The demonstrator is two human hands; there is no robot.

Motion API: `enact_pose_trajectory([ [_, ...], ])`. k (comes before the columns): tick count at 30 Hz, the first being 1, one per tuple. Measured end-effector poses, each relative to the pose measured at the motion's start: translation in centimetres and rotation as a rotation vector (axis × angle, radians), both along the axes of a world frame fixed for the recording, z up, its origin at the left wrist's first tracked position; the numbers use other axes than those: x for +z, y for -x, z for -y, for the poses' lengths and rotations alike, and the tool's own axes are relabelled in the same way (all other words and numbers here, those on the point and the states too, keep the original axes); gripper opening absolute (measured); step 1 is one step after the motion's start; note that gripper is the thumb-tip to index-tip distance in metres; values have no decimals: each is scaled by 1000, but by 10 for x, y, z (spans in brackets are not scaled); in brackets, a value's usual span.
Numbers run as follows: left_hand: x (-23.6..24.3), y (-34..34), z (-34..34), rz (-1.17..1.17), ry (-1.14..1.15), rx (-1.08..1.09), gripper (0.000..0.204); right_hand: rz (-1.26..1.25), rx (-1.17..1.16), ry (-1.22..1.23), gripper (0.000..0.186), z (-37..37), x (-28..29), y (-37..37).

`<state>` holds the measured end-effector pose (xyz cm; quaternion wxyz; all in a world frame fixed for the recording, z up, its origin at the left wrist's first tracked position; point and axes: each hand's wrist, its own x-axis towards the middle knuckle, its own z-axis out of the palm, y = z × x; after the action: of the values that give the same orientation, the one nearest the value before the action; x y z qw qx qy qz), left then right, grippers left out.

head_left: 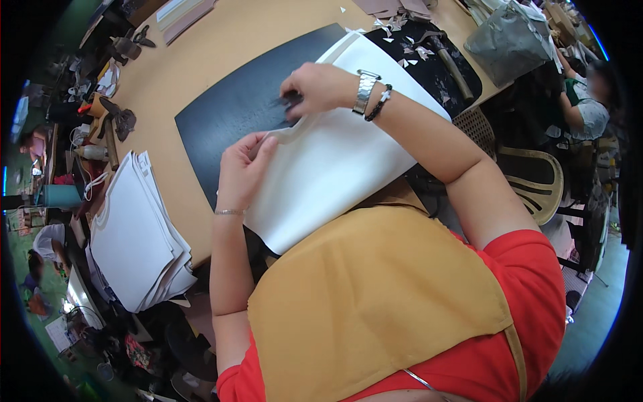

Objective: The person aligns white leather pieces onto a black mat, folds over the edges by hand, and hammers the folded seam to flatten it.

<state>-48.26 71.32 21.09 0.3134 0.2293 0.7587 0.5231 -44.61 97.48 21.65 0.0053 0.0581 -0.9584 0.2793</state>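
A large white sheet (pixel 335 151), smooth like leather or vinyl, lies partly on a dark mat (pixel 231 100) and reaches to the table's near edge. A greyish-beige strip runs along its far left edge. My left hand (pixel 244 167) is closed on that edge, thumb on top, lifting it into a small fold. Just beyond, my right hand (pixel 325 88) is curled over the same edge. Its fingertips are smeared by motion around something small and dark that I cannot make out. On the right wrist are a metal watch and a dark bracelet.
A stack of white sheets (pixel 137 234) lies at the table's left edge. To the far right, a hammer (pixel 450 67) and white scraps rest on a black board (pixel 469 57), near a grey bin (pixel 508 43). A chair (pixel 529 177) stands at right; a co-worker sits beyond.
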Motion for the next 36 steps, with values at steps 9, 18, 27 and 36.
enact_pose_trajectory([
  [9,14,29,0,-395,300,-206,23,182,104,5,26,-2,5,22],
  [18,-6,71,-7,-839,901,181,77,-13,-746,-457,26,-164,8,-50],
  [27,3,79,-21,-1057,434,-706,69,-373,-394,23,28,-115,-9,-97],
  [36,-21,57,-2,-1139,617,-406,65,-238,-28,-30,36,11,-26,-128],
])
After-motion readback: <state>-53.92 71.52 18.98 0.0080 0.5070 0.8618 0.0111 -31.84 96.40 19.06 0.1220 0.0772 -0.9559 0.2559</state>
